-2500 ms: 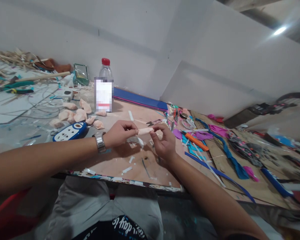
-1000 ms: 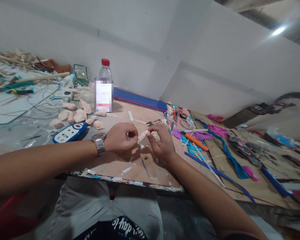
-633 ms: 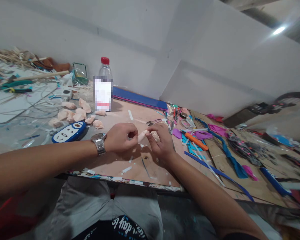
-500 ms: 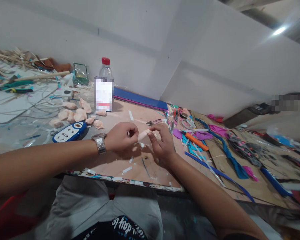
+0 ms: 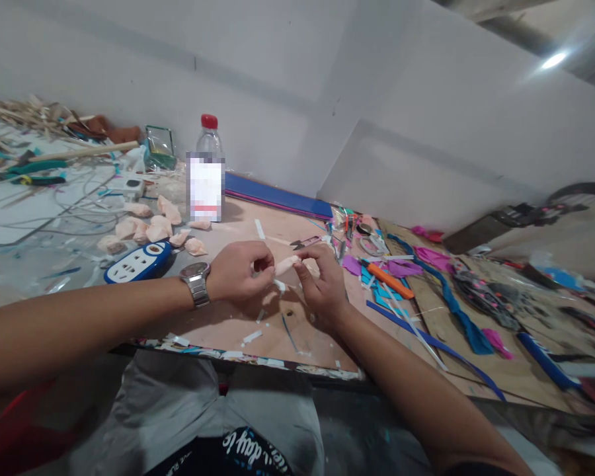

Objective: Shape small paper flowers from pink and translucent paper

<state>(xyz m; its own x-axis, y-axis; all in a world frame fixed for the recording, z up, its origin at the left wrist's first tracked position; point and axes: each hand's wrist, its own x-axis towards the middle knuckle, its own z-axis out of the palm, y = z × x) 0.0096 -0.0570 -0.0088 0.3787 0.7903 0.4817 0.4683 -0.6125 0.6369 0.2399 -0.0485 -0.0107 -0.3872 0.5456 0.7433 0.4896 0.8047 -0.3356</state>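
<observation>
Between my two hands is a small pale peach piece (image 5: pixel 286 266), thin and soft-looking like crepe paper or cloth. My left hand (image 5: pixel 238 271) has thumb and fingertips pinched at its left end. On the other end, the thumb and forefinger of my right hand (image 5: pixel 323 285) are closed; part of the piece shows behind that thumb. Both hands are just above the tabletop. Several similar peach pieces (image 5: pixel 159 228), puffed and pointed, lie in a loose group to the left. White strips (image 5: pixel 252 337) are scattered under and in front of my hands.
A blue and white power strip (image 5: pixel 137 262) lies left, with a red-capped bottle (image 5: pixel 209 135) behind. Pliers (image 5: pixel 305 242) rest beyond my right hand. Rightward are an orange cutter (image 5: pixel 387 280), blue ribbon (image 5: pixel 441 357) and coloured scraps. A blue strip (image 5: pixel 277 195) runs along the wall.
Both hands stay almost in place, still pinching the peach piece. The left wrist and fingers have shifted very slightly; the rest looks the same.
</observation>
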